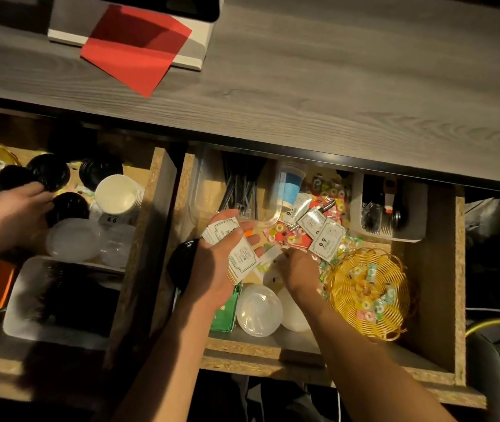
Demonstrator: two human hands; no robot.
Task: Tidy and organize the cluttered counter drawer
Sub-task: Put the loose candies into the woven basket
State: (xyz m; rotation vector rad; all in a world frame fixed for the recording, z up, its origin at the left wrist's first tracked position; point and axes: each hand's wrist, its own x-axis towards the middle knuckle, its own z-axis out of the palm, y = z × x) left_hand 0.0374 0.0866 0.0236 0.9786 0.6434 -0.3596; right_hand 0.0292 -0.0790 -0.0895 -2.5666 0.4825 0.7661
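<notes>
The open drawer [425, 269] under the grey wood bench [333, 86] holds scattered price cards [327, 239], wrapped candies and a gold wire basket [367, 293]. The left hand [221, 263] clamps a gathered stack of cards [236, 254] in curled fingers; the right hand [299, 271] reaches down among the clutter, its fingers hidden. Card collecting seems underway; next, pick up the loose cards beyond. The room is dim.

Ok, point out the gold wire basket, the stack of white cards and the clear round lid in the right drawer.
gold wire basket [368, 295], head view, woven floor.
stack of white cards [236, 254], head view, top card's face.
clear round lid [258, 309], head view, domed centre.
</notes>
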